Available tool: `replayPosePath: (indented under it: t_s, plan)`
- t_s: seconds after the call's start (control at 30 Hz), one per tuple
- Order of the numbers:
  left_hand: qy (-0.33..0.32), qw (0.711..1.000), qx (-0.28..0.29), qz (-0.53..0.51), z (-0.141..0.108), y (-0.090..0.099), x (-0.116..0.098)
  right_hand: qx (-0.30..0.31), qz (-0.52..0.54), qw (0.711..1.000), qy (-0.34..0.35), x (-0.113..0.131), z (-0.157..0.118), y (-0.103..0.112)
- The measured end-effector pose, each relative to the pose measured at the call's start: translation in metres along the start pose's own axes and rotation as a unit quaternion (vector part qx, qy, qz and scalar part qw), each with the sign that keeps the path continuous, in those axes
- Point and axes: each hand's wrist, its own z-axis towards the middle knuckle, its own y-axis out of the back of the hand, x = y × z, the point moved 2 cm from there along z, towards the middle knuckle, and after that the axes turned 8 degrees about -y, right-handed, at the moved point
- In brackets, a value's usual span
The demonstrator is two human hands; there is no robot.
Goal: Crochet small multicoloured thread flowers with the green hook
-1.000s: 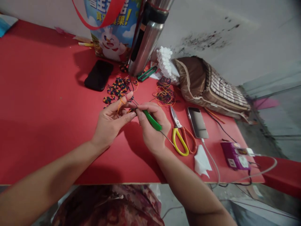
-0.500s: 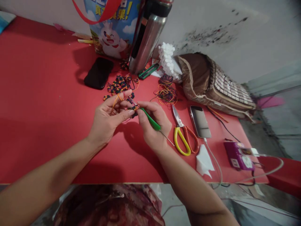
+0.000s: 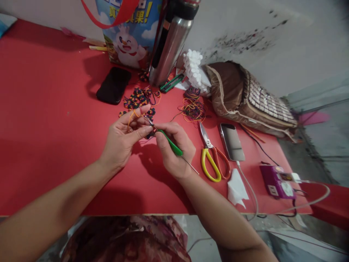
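Note:
Between thumb and fingers, my left hand [image 3: 122,140] pinches a small dark crochet piece [image 3: 149,135], mostly hidden by the fingertips. Orange yarn [image 3: 131,118] loops round its raised index finger. My right hand [image 3: 177,147] is closed on the green handle of a crochet hook [image 3: 173,145]; the metal tip meets the work beside my left thumb, and a thin metal shaft sticks out at the back. Just beyond the hands lie several dark-and-orange crocheted pieces [image 3: 139,97]. A loose tangle of multicoloured yarn [image 3: 193,108] rests to their right.
Scissors [image 3: 209,153], a charging phone [image 3: 232,142], a white tissue [image 3: 237,187] and a purple power box [image 3: 276,181] are on the right. Behind stand a black phone [image 3: 113,85], a printed bag [image 3: 128,40], a steel flask [image 3: 173,43], a green cutter [image 3: 171,83] and a brown cushion [image 3: 231,83].
My right hand and the hook have shifted slightly left and down. The hook tip sits closer to my left thumb, while my left hand has moved a little left.

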Motion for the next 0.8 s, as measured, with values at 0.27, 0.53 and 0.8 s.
replayPosePath:
  t_s: [0.27,0.53,0.8]
  plan:
    - [-0.047,0.996,0.015,0.072,0.001,0.001,-0.006,-0.004,0.149,0.981,-0.125,-0.004,0.002,-0.003]
    - [-0.060,0.996,0.018,0.060,-0.001,0.005,-0.004,0.008,0.080,0.992,-0.098,-0.001,0.002,0.001]
    - [-0.049,0.997,-0.015,0.055,-0.006,0.004,-0.002,0.021,-0.093,0.994,0.047,0.004,0.002,0.000]
